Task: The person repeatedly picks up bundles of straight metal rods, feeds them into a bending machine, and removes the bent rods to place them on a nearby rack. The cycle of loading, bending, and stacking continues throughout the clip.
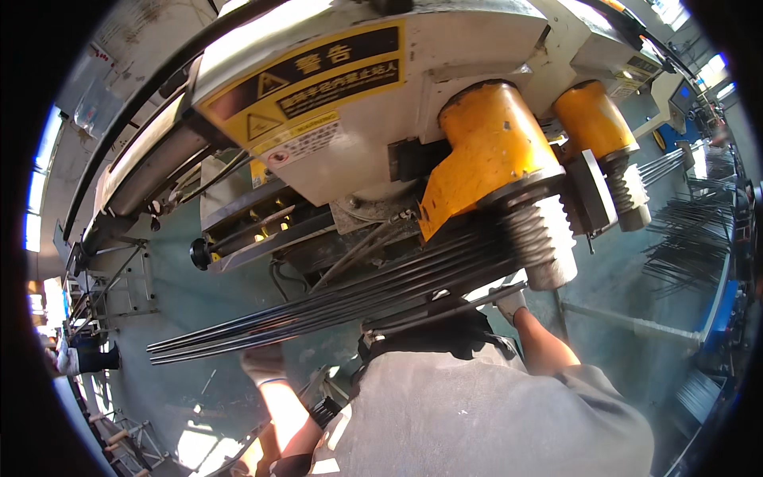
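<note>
A bundle of long dark steel rods (318,316) slants from the lower left up under the machine's orange housing (501,131). My left hand (265,364), in a pale glove, is right below the rods near their free ends. It is blurred and the rods hide its fingers, so its grip does not show. At the bundle's other end, my right hand (510,302), in a white glove, closes round the end of a dark bar (453,308) beneath a ribbed metal roller (544,238). Part of this hand is hidden behind the bar.
The machine's pale body (358,131) with yellow warning labels overhangs my work area. A second orange housing (594,119) stands to the right. Loose rods (691,238) lie piled at far right. A metal rack (131,278) stands on the left, over the green floor (183,286).
</note>
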A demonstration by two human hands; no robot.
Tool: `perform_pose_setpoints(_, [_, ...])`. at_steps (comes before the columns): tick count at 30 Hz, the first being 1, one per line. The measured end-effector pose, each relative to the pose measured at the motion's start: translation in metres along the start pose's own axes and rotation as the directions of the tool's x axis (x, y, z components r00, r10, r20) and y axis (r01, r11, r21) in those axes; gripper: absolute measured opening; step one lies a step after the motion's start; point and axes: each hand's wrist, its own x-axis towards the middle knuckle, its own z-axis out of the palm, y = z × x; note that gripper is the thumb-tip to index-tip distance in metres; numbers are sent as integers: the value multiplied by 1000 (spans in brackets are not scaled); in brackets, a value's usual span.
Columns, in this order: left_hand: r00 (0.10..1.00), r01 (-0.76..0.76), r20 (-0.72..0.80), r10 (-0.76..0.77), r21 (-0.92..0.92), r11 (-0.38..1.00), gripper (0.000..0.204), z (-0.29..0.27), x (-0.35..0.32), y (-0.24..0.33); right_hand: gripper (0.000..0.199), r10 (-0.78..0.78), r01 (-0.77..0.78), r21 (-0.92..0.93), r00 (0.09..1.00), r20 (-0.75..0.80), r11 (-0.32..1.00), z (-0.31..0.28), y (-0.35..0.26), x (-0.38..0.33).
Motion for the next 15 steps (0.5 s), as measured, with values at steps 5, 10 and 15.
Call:
perform_pose_setpoints(5, [965, 255, -19, -261, 303, 918, 48, 21, -37, -113, 39, 250, -242, -64, 950, 186, 968, -48, 69, 4])
perform_pose_setpoints(10, [973, 228, -88, -212, 482, 846, 47, 49, -69, -125, 38, 283, -278, -56, 932, 228, 959, -58, 79, 25])
perform_pose_setpoints(15, [985, 52, 103, -137, 582, 811, 48, 79, -74, -127, 38, 261, -268, 25, 953, 154, 963, -59, 71, 40])
